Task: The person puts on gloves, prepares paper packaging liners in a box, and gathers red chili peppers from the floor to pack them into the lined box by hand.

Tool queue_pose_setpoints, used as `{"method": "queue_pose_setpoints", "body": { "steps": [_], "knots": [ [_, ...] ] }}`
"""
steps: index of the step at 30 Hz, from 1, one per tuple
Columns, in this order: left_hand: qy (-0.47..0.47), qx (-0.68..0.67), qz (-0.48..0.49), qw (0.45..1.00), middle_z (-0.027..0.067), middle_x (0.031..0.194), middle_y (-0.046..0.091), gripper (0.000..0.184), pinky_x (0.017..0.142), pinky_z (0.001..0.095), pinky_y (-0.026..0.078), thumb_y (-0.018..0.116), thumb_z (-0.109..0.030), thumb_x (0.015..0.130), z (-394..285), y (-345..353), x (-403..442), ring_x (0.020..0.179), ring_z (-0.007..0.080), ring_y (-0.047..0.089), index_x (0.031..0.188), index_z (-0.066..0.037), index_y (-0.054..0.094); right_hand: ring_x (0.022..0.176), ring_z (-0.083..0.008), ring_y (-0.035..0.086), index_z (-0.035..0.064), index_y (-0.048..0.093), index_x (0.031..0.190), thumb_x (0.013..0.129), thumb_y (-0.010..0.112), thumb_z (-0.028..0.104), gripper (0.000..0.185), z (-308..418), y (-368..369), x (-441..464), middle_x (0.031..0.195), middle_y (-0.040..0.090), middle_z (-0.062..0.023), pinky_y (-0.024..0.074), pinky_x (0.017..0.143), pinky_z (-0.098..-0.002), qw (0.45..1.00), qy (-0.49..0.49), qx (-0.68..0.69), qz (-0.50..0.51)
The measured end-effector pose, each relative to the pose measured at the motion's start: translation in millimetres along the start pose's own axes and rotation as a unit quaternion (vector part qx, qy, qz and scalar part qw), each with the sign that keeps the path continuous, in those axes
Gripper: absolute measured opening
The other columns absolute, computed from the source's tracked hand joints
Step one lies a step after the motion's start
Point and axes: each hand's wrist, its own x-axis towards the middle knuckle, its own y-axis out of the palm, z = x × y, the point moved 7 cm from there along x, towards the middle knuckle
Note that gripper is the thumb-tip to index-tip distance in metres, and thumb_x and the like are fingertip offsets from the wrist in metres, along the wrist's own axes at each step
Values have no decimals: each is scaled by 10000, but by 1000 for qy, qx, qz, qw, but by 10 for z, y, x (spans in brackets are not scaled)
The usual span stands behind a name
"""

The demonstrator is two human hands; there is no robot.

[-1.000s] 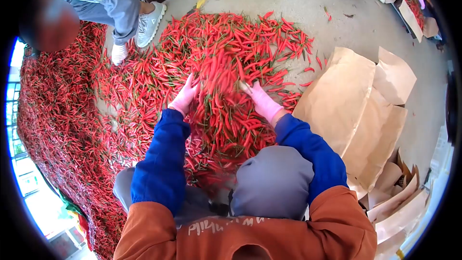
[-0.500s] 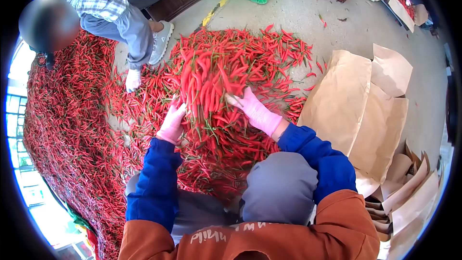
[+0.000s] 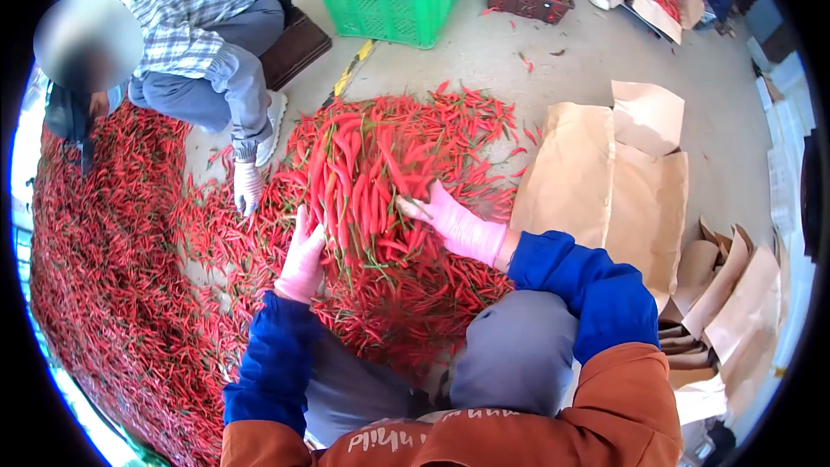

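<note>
A big bunch of red chili peppers point(image 3: 367, 182) with green stems is held up between my two hands, above a heap of loose chilies point(image 3: 406, 294). My left hand point(image 3: 304, 252), in a pink glove, closes on the bunch's left side. On its right side, my right hand point(image 3: 445, 212), also in a pink glove with a paler fingertip area, grips the chilies with thumb and fingers. Most fingertips are hidden behind or among the peppers. Several chilies hang with their tips downward.
Brown paper bags point(image 3: 596, 182) lie at the right, with more folded bags point(image 3: 726, 294) below them. A co-worker point(image 3: 199, 60) crouches at the left, a gloved hand point(image 3: 247, 187) by the large chili pile point(image 3: 104, 294). A green crate point(image 3: 393, 4) and a brown crate point(image 3: 527, 0) stand behind.
My view has tilted up, showing more of the crates and floor behind. Both hands still hold the chili bunch. The co-worker's gloved hand now appears lower in the view.
</note>
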Motion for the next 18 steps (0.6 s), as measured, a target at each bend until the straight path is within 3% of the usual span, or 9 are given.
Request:
{"method": "queue_pose_setpoints", "body": {
  "steps": [3,5,6,8,13,14,15,16,18],
  "knots": [
    [-2,-31,17,999,41,1312,475,704,812,331,488,645,-286,875,99,204,-41,1040,160,553,1421,-69,257,1148,-151,519,92,126,1437,979,491,317,628,-61,-168,-211,1164,565,-58,364,1017,-351,998,0,-57,-12],
    [-40,-22,28,999,53,1296,486,627,864,347,477,602,-242,891,62,415,-138,1087,182,547,1404,-73,283,1082,-183,532,82,110,1451,942,552,265,699,-145,-270,-290,1156,543,-80,368,999,-375,997,-8,82,-14],
    [-79,-16,48,996,59,1290,491,582,894,349,465,575,-208,901,18,566,-162,1106,187,541,1395,-77,296,1093,-194,525,69,109,1452,909,558,211,719,-17,-343,-429,1196,505,-101,365,1001,-373,998,-46,32,-17],
    [10,4,107,994,69,1303,485,562,927,343,449,554,-203,904,-20,828,-53,1124,185,530,1389,-74,303,1158,-209,498,35,112,1448,830,545,76,756,351,-373,-776,1317,401,-152,356,1017,-357,974,-125,-188,-23],
    [2,18,209,978,88,1361,438,574,1000,359,393,571,-278,923,-316,1793,92,1206,198,476,1398,-71,324,1191,-193,499,7,179,1399,881,653,200,728,500,-1018,-993,1314,490,-157,394,991,-312,980,-177,-59,-63],
    [95,140,243,955,111,1403,385,542,1027,369,375,550,-245,931,-354,1862,224,1236,222,457,1403,-71,347,1191,-190,503,2,188,1403,892,631,188,702,628,-1090,-1090,1324,469,-162,387,989,-299,972,-209,-73,-78],
    [274,317,297,858,109,1430,349,526,1040,364,369,520,-184,933,-517,2090,233,1252,232,445,1409,-58,334,1185,-193,508,3,204,1403,897,624,188,683,771,-1198,-1255,1319,465,-167,389,982,-296,958,-238,-116,-115],
    [439,465,327,696,107,1457,312,516,1054,359,363,489,-124,934,-576,2360,143,1269,242,434,1416,-46,321,1179,-196,513,5,220,1402,901,617,188,666,938,-1279,-1441,1314,460,-173,390,975,-294,939,-263,-158,-154],
    [104,155,341,921,145,1428,350,632,1063,383,341,574,-195,908,-356,2683,473,1276,246,425,1435,-16,274,1155,-215,527,20,266,1391,896,635,212,647,1380,-1236,-2005,1273,484,-186,409,951,-309,868,-292,-292,-275]
  ]
}}
